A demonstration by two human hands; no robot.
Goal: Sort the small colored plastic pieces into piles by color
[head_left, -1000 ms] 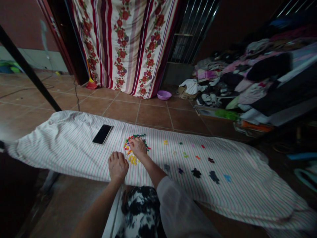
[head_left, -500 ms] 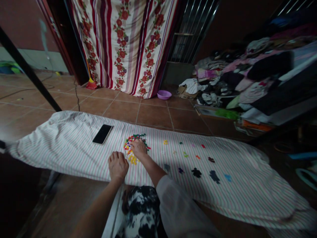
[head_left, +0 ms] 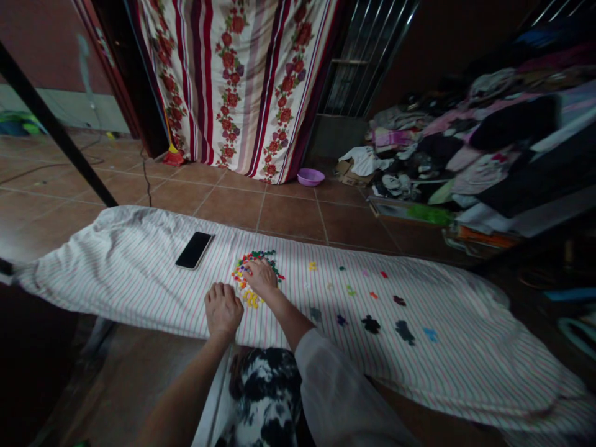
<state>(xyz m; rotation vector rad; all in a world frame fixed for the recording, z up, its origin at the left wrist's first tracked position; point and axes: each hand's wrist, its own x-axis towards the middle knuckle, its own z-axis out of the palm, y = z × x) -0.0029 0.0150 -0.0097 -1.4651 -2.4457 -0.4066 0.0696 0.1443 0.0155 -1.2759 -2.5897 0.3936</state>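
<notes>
A striped cloth (head_left: 139,279) covers a long low surface. My right hand (head_left: 261,277) is over a mixed pile of small coloured pieces (head_left: 252,298), fingertips down among them; whether a piece is between them is too small to tell. Just left of the pile, my left hand (head_left: 223,308) rests on the cloth with nothing visible in it, fingers curled and together. Right of the pile lie small separate groups by colour, among them yellow (head_left: 312,266), light green (head_left: 350,290), black (head_left: 371,324), dark grey (head_left: 405,332) and blue (head_left: 430,334).
A black phone (head_left: 194,250) lies on the cloth, left of the pile. Beyond it are a tiled floor (head_left: 288,214), a purple basin (head_left: 310,177), a red dustpan (head_left: 174,156) and a floral curtain (head_left: 251,93). Heaped clothes (head_left: 484,143) stand at the right.
The view has shifted slightly. My right hand stays over the pile with its fingers slightly moved, and my left hand remains in place.
</notes>
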